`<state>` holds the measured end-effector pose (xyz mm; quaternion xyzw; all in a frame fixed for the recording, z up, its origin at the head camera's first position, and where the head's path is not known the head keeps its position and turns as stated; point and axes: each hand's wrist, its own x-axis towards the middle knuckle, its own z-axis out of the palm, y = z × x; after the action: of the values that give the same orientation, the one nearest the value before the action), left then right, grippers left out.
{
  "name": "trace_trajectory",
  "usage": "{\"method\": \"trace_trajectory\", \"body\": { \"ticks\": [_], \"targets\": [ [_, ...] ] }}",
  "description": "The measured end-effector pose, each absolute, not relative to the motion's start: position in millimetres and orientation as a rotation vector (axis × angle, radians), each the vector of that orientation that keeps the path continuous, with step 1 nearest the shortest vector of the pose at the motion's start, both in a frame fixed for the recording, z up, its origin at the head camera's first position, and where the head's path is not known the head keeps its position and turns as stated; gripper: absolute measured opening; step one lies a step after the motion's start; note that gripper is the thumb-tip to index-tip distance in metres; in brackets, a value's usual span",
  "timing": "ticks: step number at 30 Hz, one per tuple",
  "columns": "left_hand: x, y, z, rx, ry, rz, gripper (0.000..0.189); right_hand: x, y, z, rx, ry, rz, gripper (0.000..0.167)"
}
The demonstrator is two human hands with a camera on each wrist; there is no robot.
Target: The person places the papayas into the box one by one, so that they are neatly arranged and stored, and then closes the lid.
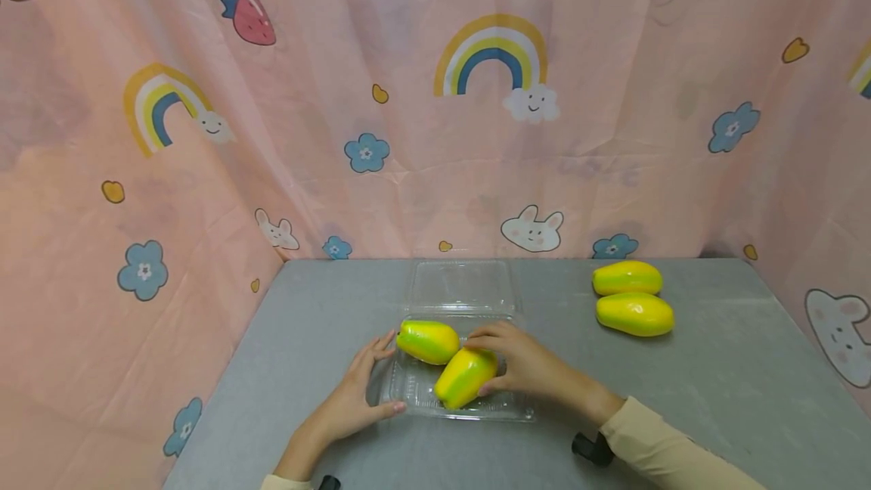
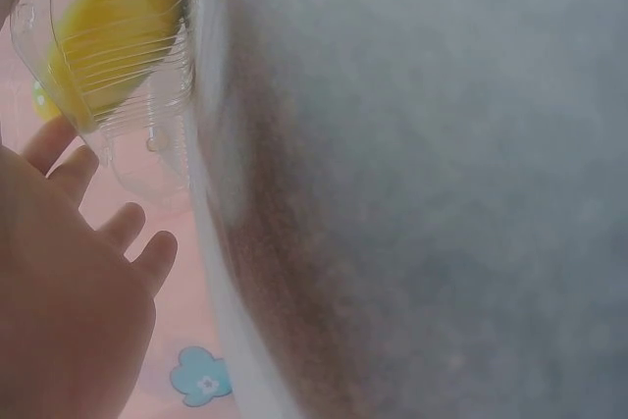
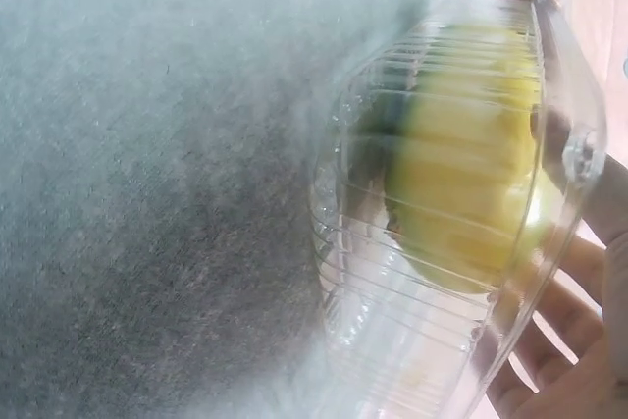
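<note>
A clear plastic clamshell box (image 1: pixel 415 392) lies with its lid (image 1: pixel 463 286) folded back. Inside it, one yellow-green papaya (image 1: pixel 427 342) sits at the back left. My right hand (image 1: pixel 527 361) grips a second papaya (image 1: pixel 466 378), slanted in the front middle of the box, thumb on its near side and fingers over its far end. On the left, my left hand (image 1: pixel 354 392) is spread beside the box, fingertips right at its side wall. In the right wrist view, a papaya (image 3: pixel 461 164) shows through the ribbed wall, with the right fingers behind it.
Two more papayas, a farther one (image 1: pixel 627 278) and a nearer one (image 1: pixel 636 314), lie side by side at the back right of the grey table (image 1: pixel 714 399). A pink patterned curtain (image 1: pixel 408 195) hangs behind the table and along both sides.
</note>
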<state>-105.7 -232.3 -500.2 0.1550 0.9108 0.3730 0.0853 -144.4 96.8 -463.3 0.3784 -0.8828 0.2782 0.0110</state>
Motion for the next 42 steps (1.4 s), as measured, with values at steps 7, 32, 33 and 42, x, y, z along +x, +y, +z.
{"method": "trace_trajectory", "body": {
  "ticks": [7,32,33,42],
  "targets": [
    [-105.5,-232.6,-500.7,0.456,2.708,1.118,0.088,-146.4,96.3,-463.3,1.181,-2.813,0.885,0.069],
    [-106.2,-233.1,-500.2,0.49,2.697,1.142,0.087,-144.3,105.5,-466.3,1.153,-2.813,0.899,0.064],
    [-106.2,-233.1,-500.0,0.492,2.696,1.146,0.087,-144.4,106.6,-465.8,1.15,-2.809,0.899,0.064],
    [-106.1,-232.9,-499.8,0.495,2.698,1.139,0.088,-146.1,118.2,-461.4,1.093,-2.739,0.982,0.063]
  ]
}}
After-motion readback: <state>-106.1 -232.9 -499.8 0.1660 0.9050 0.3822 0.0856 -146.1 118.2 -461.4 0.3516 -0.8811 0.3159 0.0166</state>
